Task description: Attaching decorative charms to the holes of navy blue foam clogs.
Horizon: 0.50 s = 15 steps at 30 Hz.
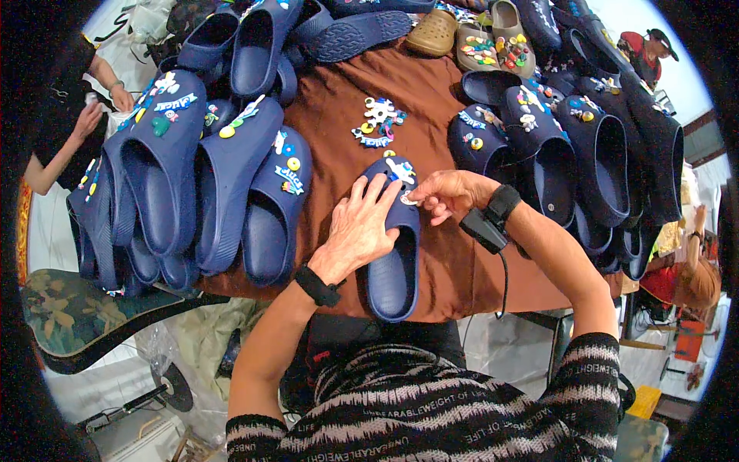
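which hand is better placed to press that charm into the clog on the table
Right. The right hand already pinches the small charm at the toe of the clog. The left hand lies flat on the clog's upper, steadying it, so it looks better left there.

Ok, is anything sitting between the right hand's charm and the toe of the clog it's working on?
Nothing visible. The right hand holds the small white charm right at the toe of the navy clog, beside a charm already fitted. The left hand lies flat on the clog's left side, clear of that spot.
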### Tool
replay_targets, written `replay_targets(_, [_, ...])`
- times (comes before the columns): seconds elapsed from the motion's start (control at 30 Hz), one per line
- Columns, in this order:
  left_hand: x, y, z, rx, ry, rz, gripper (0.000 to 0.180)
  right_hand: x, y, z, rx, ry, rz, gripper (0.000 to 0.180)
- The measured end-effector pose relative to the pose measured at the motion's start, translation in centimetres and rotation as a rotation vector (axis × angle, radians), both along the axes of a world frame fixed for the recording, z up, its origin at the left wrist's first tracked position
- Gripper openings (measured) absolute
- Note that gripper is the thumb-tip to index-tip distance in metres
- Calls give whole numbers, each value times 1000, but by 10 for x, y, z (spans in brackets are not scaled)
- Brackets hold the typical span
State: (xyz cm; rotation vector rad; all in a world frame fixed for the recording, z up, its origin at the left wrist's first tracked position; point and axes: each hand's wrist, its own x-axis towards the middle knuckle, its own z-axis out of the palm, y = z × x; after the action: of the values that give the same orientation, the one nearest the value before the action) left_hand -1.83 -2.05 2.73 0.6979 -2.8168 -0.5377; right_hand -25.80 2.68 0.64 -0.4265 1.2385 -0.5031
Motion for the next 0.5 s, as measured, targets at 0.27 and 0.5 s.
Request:
replay_targets(0.27, [-1,0,-4,-33,37,13,77,16,12,5,-14,-24,-90,21])
replay_targets(0.5, [0,-1,-4,-46,31,-12,73,29,26,17,-335,288,-79,30])
